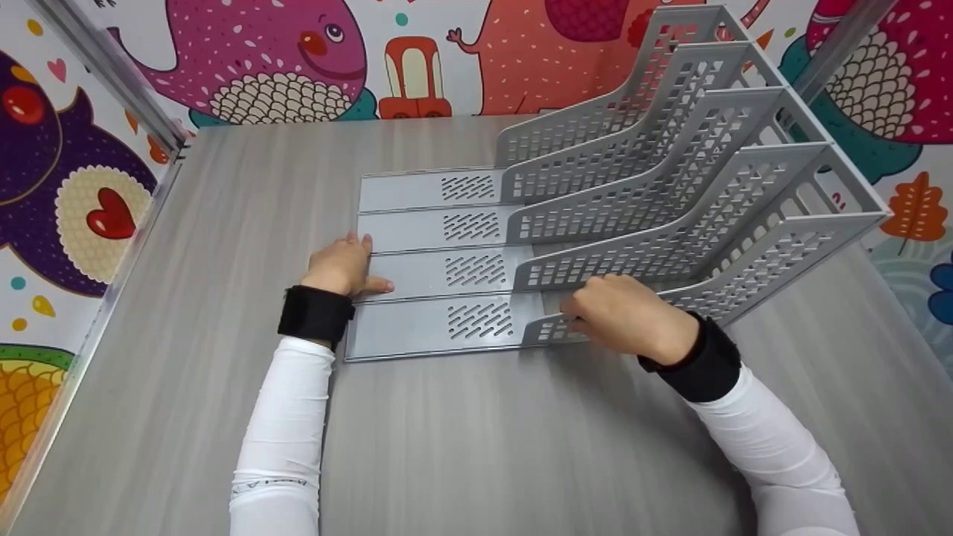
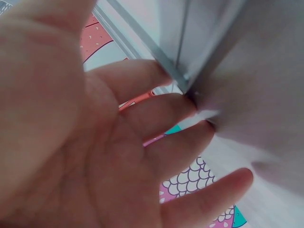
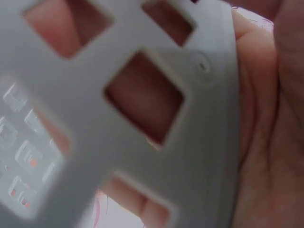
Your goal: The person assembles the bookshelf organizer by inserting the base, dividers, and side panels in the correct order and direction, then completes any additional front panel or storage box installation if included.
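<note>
A grey plastic file organizer (image 1: 432,275) with several slots lies across the table, its perforated dividers rising toward the right. At the near left end of its base, my left hand (image 1: 339,266) touches the edge. In the left wrist view, the fingers (image 2: 180,147) of that hand are spread, with fingertips against the table beside the organizer's corner (image 2: 183,85). My right hand (image 1: 625,314) grips the low front part of the nearest side panel. Close up in the right wrist view, the perforated panel (image 3: 209,142) sits against the palm, and fingers show behind its holes.
The wood-grain table (image 1: 461,439) carries the organizer. Behind it stands a wall (image 1: 439,22) printed with cartoon animals. Another patterned wall (image 1: 45,149) with a metal edge strip borders the table on the left. The organizer's tall back (image 1: 811,126) is near the right wall.
</note>
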The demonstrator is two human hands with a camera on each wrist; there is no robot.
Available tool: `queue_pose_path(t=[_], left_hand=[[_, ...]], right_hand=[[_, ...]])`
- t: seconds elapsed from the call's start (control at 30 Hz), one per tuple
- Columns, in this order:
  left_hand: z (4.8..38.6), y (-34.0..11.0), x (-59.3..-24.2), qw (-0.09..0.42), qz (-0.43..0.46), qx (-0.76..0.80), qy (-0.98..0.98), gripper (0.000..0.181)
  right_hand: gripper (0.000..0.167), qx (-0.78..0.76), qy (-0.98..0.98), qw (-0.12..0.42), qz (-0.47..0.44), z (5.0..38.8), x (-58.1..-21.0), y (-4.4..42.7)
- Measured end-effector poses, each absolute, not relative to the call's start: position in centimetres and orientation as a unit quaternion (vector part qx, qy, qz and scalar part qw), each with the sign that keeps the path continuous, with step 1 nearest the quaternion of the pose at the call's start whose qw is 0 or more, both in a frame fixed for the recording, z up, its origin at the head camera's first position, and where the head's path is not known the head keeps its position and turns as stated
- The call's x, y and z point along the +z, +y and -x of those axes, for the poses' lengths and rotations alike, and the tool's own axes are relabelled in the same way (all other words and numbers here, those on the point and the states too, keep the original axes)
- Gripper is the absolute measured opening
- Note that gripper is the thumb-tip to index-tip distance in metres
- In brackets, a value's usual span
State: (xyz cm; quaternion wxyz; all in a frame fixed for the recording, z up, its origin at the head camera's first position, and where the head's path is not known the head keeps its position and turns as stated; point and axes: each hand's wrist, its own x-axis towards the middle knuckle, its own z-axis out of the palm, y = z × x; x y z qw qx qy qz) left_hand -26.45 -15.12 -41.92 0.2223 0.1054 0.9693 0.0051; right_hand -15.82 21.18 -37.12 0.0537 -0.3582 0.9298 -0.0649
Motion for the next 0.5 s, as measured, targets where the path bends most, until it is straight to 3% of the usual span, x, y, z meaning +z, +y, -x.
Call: queue_pose_path(t=[0.4,0.5], left_hand=[[26.32,-15.37,-41.98,0.216,-0.109,-0.002,0.97,0.1],[26.21,-15.44,-42.09,0.218,-0.107,-0.001,0.97,0.101]], right_hand=[[0.028,-0.063,0.93,0.045,0.36,15.8,-37.46,20.59],[0.02,-0.068,0.929,0.035,0.363,15.69,-37.4,20.45]])
